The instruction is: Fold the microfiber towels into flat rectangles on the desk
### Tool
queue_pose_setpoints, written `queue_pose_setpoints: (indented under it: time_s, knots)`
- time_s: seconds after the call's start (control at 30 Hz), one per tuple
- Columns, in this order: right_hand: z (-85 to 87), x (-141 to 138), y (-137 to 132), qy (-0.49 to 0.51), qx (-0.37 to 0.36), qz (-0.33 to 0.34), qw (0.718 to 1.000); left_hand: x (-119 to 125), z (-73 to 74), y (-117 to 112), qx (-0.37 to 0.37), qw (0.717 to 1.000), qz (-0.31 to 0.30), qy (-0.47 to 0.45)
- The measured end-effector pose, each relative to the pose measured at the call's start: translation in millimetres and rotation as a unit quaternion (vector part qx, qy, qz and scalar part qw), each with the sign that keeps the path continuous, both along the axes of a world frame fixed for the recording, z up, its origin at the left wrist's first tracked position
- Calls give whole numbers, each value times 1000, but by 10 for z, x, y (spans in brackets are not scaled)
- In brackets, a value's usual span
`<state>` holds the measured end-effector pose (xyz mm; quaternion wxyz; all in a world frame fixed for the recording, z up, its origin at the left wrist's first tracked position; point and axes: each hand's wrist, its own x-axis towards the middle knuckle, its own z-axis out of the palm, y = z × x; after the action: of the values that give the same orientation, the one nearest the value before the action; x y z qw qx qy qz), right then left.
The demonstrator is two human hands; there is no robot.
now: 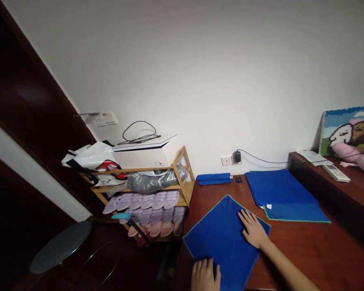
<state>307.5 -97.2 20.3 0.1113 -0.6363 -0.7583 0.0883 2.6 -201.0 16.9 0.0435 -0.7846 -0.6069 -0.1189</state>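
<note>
Work item: one blue microfibre cloth with green edging (221, 238), laid flat and single-layer on the reddish-brown wooden table (306, 250), at the table's near left end.

Orientation: the cloth lies diamond-wise to the person. One corner points away toward the white wall (218, 72), one points left over the table's end, one points right, and the nearest runs out of view at the bottom edge. The outline looks close to square, so no side reads as clearly longer; the far-to-near diagonal runs away from the person, leaning slightly left.

Right hand (253, 230): palm down on the cloth's right-pointing corner, fingers straight and a little apart, pointing to the far left. Nothing is gripped.

Left hand (204, 275): resting on the cloth's near left edge, fingers extended side by side and pointing away. The wrist is cut off by the frame. Nothing is gripped.

Surroundings:
- Stack of flat blue cloths (279, 188), farther right on the table, apart from the work item.
- Folded blue cloth (214, 178) against the wall.
- Black plug-in charger (237, 156) in a wall socket above it.
- Bamboo shoe rack (185, 178) left of the table, holding rows of pale slippers (145, 201).
- Round grey stool (60, 244) at lower left.
</note>
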Motion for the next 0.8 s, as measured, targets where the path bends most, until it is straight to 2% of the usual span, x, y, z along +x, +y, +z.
queue_pose_setpoints:
  time_s: [0.07,0.13,0.2,0.27,0.33,0.43,0.5,0.57,0.6,0.67,0.73,0.8]
  knots:
    - [-172,-182,-103,0,27,-129,991,101,157,237,26,998,-46,-20]
    - [-397,-319,-226,-5,28,-213,977,147,304,572,33,994,-105,-21]
    - [-570,-356,-287,-16,25,-228,973,135,371,875,7,992,-123,-6]
    - [-621,-286,-235,-21,28,-209,977,103,327,1034,-30,996,-89,7]
    - [-551,-138,-79,-14,26,-168,985,93,180,998,-44,998,-31,9]
    - [-355,137,235,6,6,-57,998,132,-151,671,-18,999,35,5]
    - [-260,287,406,15,-6,21,1000,161,-351,420,-8,999,52,5]
    - [-229,366,506,25,-7,44,999,184,-445,265,-14,999,46,4]
    - [-233,375,530,30,-6,29,999,203,-435,244,-11,999,38,0]
    - [-264,343,537,32,-4,-26,999,289,-306,323,10,1000,3,-19]
    - [-303,276,513,22,-8,-76,997,476,-87,545,34,997,-46,-45]
    - [-332,215,484,9,-10,-101,995,768,118,857,35,992,-96,-66]
